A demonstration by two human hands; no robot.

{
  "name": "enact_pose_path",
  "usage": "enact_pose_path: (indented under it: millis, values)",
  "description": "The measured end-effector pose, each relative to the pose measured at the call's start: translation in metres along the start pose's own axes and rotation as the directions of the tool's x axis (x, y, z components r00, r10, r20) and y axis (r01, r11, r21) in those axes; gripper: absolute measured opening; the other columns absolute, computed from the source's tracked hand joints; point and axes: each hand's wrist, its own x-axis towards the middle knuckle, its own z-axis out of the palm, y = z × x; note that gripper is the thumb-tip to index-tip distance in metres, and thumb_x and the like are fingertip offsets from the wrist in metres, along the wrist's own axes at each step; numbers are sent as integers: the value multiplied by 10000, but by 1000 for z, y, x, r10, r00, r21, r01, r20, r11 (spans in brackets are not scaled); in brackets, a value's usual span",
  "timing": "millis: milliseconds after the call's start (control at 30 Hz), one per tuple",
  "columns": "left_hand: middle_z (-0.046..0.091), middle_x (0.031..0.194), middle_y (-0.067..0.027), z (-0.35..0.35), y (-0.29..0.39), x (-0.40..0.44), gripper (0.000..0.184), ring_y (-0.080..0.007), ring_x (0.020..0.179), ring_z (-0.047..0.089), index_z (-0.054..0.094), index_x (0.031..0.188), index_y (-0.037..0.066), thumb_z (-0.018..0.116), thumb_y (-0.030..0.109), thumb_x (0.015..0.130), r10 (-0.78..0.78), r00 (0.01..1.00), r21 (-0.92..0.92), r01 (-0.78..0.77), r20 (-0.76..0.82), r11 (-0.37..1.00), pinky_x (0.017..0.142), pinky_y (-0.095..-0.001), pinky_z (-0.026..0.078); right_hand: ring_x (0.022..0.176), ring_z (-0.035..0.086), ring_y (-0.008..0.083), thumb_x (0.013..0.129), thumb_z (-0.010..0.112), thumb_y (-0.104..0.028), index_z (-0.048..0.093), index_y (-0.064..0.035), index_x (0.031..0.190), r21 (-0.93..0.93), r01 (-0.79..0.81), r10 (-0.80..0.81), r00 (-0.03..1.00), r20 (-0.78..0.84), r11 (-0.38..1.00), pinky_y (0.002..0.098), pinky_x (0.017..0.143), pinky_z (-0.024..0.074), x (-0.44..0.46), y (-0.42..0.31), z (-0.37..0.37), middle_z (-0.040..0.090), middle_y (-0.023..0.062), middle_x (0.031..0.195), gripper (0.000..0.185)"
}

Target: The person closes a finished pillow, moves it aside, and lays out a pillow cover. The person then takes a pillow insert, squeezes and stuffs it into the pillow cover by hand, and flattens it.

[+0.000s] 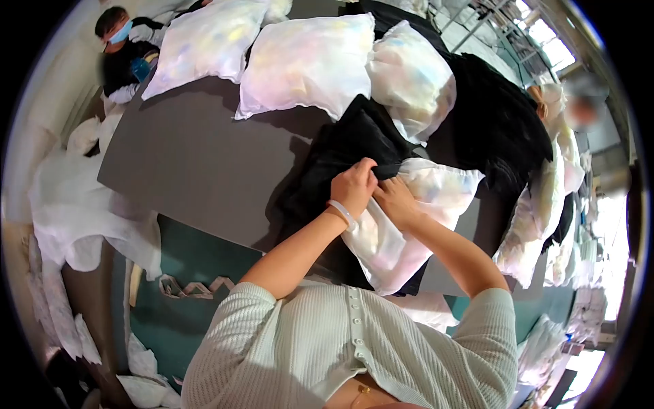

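Observation:
On the table in front of me, a white pillow (436, 191) with pale coloured filling showing through lies partly under a black fabric cover (340, 146). My left hand (354, 187), a pale bangle at its wrist, is closed with the fingers pinching the cover's edge. Close beside it, my right hand (397, 203) presses into the pillow with bent fingers, gripping it near the edge of the black fabric. Its fingertips are partly hidden. The pillow bulges out on both sides of my right forearm.
Several stuffed white pillows (306, 65) line the table's far side. A heap of black fabric (501, 116) lies to the right. The grey tabletop (197, 150) extends left. A person (126, 54) in a mask is at the far left, and more white pillows (535, 225) sit at the right edge.

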Motion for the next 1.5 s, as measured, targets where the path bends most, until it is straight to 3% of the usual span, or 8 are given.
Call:
enact_pose_path:
  millis: [200,267,333,400,433,500,1267,1500]
  values:
    - [650,850,-108,-21,1,2,172,-324,746,633,554,1022,99,569,73,852,13,1000,104,-12,-3,994,631,-408,512,1087,514,340,821,523,-76,580,-18,1138,38,192,-189,979,-79,981,432,935,421,0,-24,-22,548,141,1159,327]
    - [651,856,-102,-22,-5,0,152,-324,753,631,559,1009,89,569,82,857,6,1000,124,-3,-22,992,632,-407,513,1027,557,359,833,518,-55,566,-7,1167,313,402,-386,915,-114,861,421,880,471,2,-21,-18,573,162,1147,341]
    - [647,847,-102,-20,-3,-3,155,-318,754,633,563,998,83,576,80,843,48,998,116,-51,33,992,633,-405,514,1010,590,350,868,518,-58,583,-10,1160,511,225,-302,950,72,830,391,844,500,9,-14,-13,596,178,1158,303]
    - [625,804,-97,-18,8,-5,129,-293,743,639,564,921,68,587,85,795,192,974,140,-208,120,968,634,-392,517,1019,578,362,852,566,-13,619,26,1066,809,-579,161,812,562,100,408,897,468,17,-3,8,578,217,1164,223]
    - [615,788,-92,-14,15,-3,114,-283,739,641,551,892,72,585,87,784,188,971,170,-213,148,962,629,-385,517,1099,572,251,905,541,-132,579,-33,1181,776,-217,-217,885,413,591,351,934,452,26,7,19,588,164,1206,296]
    - [605,772,-87,-1,18,-1,101,-273,735,642,538,862,75,583,90,773,166,970,201,-200,177,959,624,-378,517,1101,570,250,904,542,-133,579,-33,1181,724,-138,-271,867,418,676,351,936,451,29,1,34,588,164,1206,296]
    - [637,735,-149,14,19,13,67,-341,684,642,554,849,28,536,76,806,-30,999,18,30,16,999,600,-429,515,1123,556,241,897,558,-151,581,-39,1177,613,126,-549,609,573,780,348,959,435,85,11,51,581,162,1213,302]
    - [662,809,-164,0,8,27,114,-344,739,656,625,968,50,608,104,870,-152,986,-212,136,-62,968,617,-396,514,1130,551,238,895,562,-156,582,-41,1176,603,54,-456,709,538,796,348,966,431,71,13,30,578,161,1215,304]
